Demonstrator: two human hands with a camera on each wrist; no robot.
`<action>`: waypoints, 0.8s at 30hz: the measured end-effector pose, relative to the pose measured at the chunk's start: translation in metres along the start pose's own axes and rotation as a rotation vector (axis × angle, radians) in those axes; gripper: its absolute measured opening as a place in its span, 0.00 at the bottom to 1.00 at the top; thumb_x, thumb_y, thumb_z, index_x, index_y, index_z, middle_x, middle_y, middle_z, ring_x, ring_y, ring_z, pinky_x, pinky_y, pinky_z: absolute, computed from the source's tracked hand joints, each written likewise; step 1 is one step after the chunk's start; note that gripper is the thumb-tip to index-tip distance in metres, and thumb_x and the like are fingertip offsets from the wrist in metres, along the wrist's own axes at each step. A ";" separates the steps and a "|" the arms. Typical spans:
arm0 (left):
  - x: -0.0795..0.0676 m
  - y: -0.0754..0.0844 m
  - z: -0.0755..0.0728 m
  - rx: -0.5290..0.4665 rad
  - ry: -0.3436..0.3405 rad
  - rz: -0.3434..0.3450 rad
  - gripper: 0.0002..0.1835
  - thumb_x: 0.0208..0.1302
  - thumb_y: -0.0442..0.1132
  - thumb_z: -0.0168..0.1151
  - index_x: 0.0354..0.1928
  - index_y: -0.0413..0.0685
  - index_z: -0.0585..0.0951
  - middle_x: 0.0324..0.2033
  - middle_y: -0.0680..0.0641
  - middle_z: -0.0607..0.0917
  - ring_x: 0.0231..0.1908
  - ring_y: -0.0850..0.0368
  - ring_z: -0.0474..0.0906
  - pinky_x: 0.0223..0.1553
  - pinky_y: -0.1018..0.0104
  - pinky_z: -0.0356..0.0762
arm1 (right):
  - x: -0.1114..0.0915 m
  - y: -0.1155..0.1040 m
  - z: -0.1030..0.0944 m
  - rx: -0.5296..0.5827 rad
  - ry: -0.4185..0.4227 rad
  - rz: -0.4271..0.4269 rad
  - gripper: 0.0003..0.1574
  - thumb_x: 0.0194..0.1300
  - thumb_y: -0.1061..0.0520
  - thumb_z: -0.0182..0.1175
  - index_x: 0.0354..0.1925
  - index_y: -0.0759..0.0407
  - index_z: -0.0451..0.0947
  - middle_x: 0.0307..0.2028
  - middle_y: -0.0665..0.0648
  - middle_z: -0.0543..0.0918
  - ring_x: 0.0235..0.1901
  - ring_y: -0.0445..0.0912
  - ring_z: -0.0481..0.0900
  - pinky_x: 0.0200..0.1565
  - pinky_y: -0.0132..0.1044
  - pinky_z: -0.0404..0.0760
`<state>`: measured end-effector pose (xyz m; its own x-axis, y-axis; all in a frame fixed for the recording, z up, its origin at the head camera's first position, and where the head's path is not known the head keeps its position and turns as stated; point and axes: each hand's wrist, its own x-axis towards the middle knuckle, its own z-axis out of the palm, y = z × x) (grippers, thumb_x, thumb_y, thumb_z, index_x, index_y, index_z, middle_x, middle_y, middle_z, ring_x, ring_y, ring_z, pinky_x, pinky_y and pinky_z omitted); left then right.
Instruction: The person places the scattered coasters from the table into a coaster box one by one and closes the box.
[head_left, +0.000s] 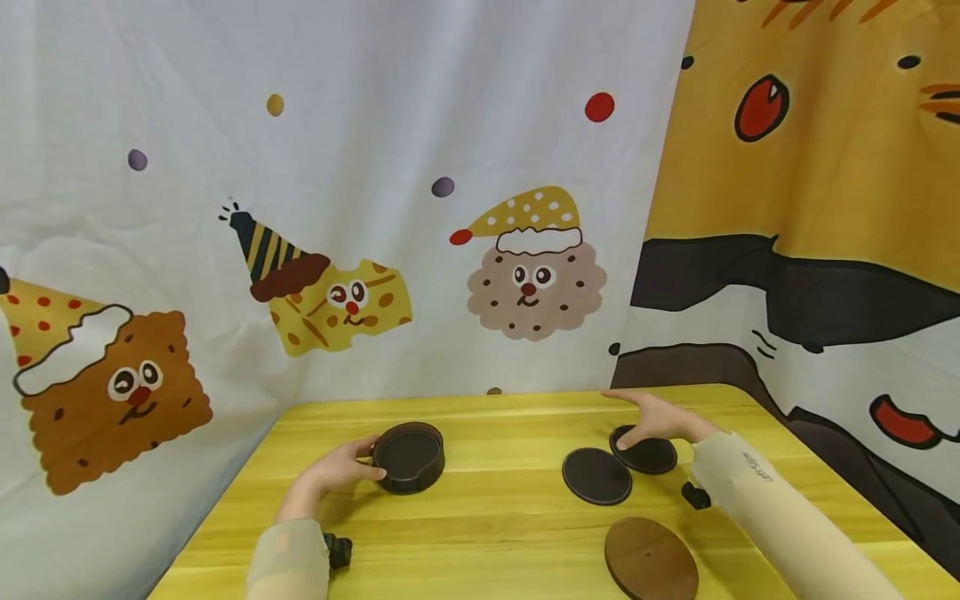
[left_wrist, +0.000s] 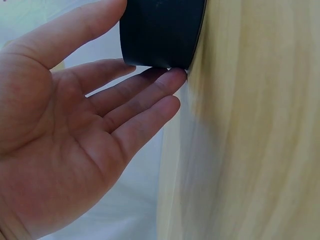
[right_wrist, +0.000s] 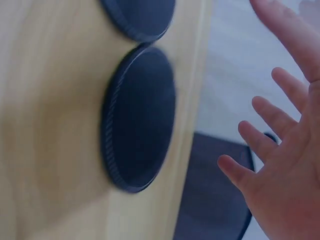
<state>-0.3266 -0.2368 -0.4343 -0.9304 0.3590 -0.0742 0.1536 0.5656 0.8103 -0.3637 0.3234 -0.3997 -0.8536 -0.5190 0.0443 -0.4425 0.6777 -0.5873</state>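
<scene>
On the left of the table stands a round black coaster holder (head_left: 408,458) with a raised wall and a dark inside. My left hand (head_left: 341,468) holds its left side, thumb at the front and fingers farther back; the left wrist view shows the fingertips against the black wall (left_wrist: 162,35). To the right lie two flat, round black coasters, a nearer one (head_left: 597,477) and a farther one (head_left: 652,454), their edges close together. Over the farther coaster hovers my right hand (head_left: 656,418), fingers spread, holding nothing. In the right wrist view a gap separates the hand from the stitched-edge coaster (right_wrist: 140,120).
A round brown disc (head_left: 651,558) lies at the table's front right, nearer than the coasters. The yellow wood-grain table (head_left: 480,533) ends at the back against a printed cloth (head_left: 450,367). Small black devices sit at both wrists.
</scene>
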 end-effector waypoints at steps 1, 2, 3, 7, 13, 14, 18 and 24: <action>0.000 0.000 0.000 0.003 0.002 0.000 0.44 0.61 0.39 0.68 0.72 0.30 0.56 0.64 0.26 0.66 0.64 0.29 0.60 0.58 0.38 0.63 | -0.002 0.004 0.001 -0.002 -0.005 0.003 0.61 0.49 0.53 0.77 0.73 0.67 0.55 0.69 0.74 0.57 0.66 0.72 0.54 0.58 0.69 0.59; -0.001 0.000 0.000 0.005 0.004 -0.002 0.44 0.61 0.39 0.68 0.72 0.30 0.56 0.64 0.26 0.66 0.64 0.29 0.60 0.58 0.38 0.63 | -0.004 0.007 0.002 0.001 -0.009 0.011 0.62 0.49 0.53 0.77 0.73 0.68 0.54 0.69 0.74 0.57 0.66 0.72 0.53 0.58 0.69 0.59; -0.001 -0.001 0.000 0.008 0.006 -0.003 0.43 0.61 0.39 0.68 0.72 0.30 0.56 0.64 0.26 0.66 0.64 0.29 0.60 0.58 0.38 0.63 | -0.005 0.010 0.002 0.001 -0.015 0.011 0.63 0.49 0.53 0.77 0.73 0.69 0.53 0.69 0.75 0.56 0.66 0.73 0.53 0.58 0.70 0.59; -0.003 -0.001 0.000 0.003 0.015 -0.009 0.43 0.61 0.38 0.68 0.72 0.30 0.57 0.64 0.26 0.66 0.64 0.29 0.60 0.58 0.38 0.63 | -0.011 0.020 0.007 0.031 -0.027 0.083 0.64 0.49 0.51 0.77 0.73 0.68 0.53 0.70 0.76 0.53 0.67 0.74 0.50 0.58 0.70 0.58; -0.002 -0.003 0.002 0.005 0.013 -0.004 0.43 0.61 0.38 0.68 0.72 0.29 0.56 0.64 0.26 0.65 0.64 0.29 0.60 0.58 0.38 0.64 | -0.018 0.031 0.016 0.050 -0.040 0.130 0.64 0.47 0.53 0.78 0.72 0.70 0.53 0.69 0.78 0.52 0.66 0.75 0.48 0.57 0.69 0.61; -0.002 -0.003 0.002 0.006 0.010 0.001 0.43 0.61 0.38 0.68 0.72 0.29 0.56 0.64 0.25 0.65 0.64 0.29 0.60 0.58 0.38 0.64 | -0.019 0.033 0.017 0.049 -0.042 0.125 0.65 0.47 0.53 0.78 0.72 0.71 0.53 0.69 0.78 0.52 0.66 0.75 0.49 0.57 0.69 0.61; 0.000 -0.003 0.002 0.008 -0.002 0.014 0.43 0.61 0.37 0.68 0.72 0.28 0.56 0.63 0.25 0.66 0.63 0.28 0.61 0.57 0.38 0.65 | -0.021 0.038 0.020 0.092 -0.059 0.128 0.66 0.45 0.56 0.79 0.71 0.74 0.52 0.68 0.80 0.52 0.65 0.76 0.50 0.58 0.68 0.61; -0.001 -0.001 0.001 0.015 -0.008 0.006 0.43 0.61 0.38 0.68 0.72 0.29 0.56 0.63 0.25 0.66 0.63 0.29 0.61 0.57 0.38 0.65 | -0.022 0.040 0.027 0.068 -0.067 0.143 0.65 0.44 0.55 0.79 0.70 0.75 0.54 0.66 0.81 0.56 0.63 0.75 0.56 0.56 0.64 0.65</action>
<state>-0.3260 -0.2368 -0.4351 -0.9266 0.3687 -0.0739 0.1647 0.5746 0.8017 -0.3547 0.3476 -0.4460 -0.8853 -0.4549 -0.0969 -0.2959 0.7116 -0.6372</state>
